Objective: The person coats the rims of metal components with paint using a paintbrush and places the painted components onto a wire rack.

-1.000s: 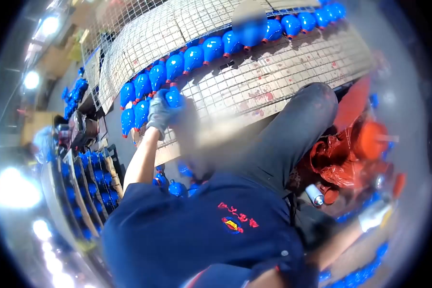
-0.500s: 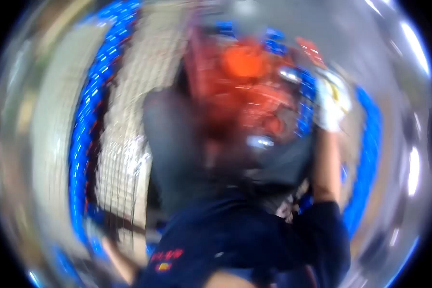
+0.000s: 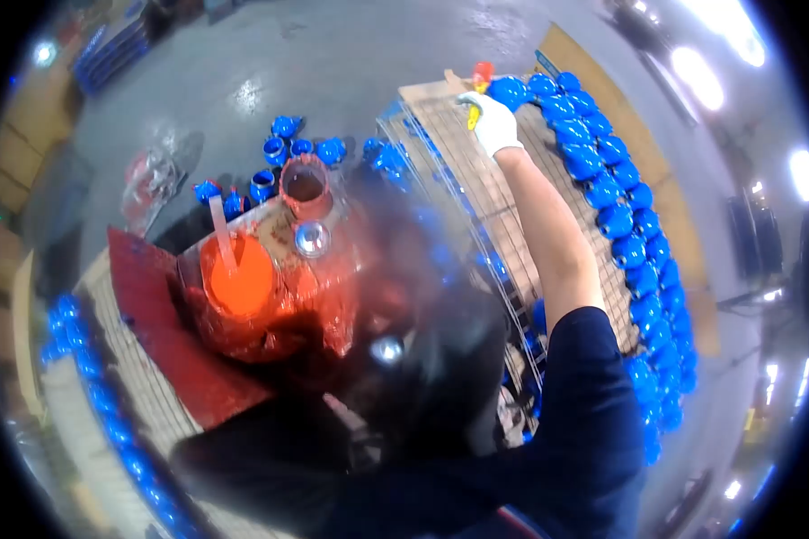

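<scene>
My right hand [image 3: 494, 124], in a white glove, is closed around a yellow-handled tool with a red end [image 3: 483, 74]. It is over the far end of a wire rack [image 3: 476, 180], right beside a glossy blue rounded piece [image 3: 510, 92]. From there, rows of similar blue pieces [image 3: 616, 220] run down the rack's right side. My left hand is out of view.
An orange-red paint container [image 3: 243, 277] with a pale stick stands left of centre, near a red-stained pot [image 3: 306, 187] and a round metallic object [image 3: 313, 239]. Loose blue pieces [image 3: 262, 185] lie beyond. A red sheet [image 3: 166, 332] and another row of blue pieces [image 3: 108, 404] are at left.
The view has swung right, away from the rack where my left hand touched blue pieces; that hand has left view. My right hand has moved to the far end of the right rack, still holding the tool.
</scene>
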Available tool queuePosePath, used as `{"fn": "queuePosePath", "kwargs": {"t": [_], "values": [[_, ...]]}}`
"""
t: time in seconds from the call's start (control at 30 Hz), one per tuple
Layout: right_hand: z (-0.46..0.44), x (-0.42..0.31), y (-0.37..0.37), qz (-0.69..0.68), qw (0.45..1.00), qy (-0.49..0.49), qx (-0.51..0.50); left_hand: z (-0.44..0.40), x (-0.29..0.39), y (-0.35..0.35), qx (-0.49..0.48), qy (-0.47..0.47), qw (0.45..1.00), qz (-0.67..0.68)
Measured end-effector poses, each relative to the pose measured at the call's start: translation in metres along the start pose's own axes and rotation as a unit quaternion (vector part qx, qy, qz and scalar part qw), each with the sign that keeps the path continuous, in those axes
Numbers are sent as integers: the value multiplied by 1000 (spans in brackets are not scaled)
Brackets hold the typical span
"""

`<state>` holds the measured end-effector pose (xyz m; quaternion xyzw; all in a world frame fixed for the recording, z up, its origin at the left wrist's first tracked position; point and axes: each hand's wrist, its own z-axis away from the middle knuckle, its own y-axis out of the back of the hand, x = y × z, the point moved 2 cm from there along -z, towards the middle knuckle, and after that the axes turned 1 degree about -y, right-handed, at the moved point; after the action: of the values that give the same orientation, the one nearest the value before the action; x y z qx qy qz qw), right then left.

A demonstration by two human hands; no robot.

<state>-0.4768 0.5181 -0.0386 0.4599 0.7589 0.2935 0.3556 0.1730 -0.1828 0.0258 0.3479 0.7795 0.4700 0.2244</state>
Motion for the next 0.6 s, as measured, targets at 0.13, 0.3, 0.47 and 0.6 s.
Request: {"fn": "queuePosePath", "kwargs": {"t": [0.13, 0.3, 0.47, 0.6], "values": [[-35, 61, -39, 128, 982, -132, -31, -47, 70, 4, 64, -60, 996, -10], [-58, 110, -82, 81, 981, -175, 16, -85, 104, -23, 77, -73, 993, 58], [-54, 77, -43, 22, 974, -214, 64, -117, 123, -64, 125, -59, 963, 233], [-25, 41, 13, -60, 972, -194, 118, -135, 196, -55, 126, -205, 968, 66]]}}
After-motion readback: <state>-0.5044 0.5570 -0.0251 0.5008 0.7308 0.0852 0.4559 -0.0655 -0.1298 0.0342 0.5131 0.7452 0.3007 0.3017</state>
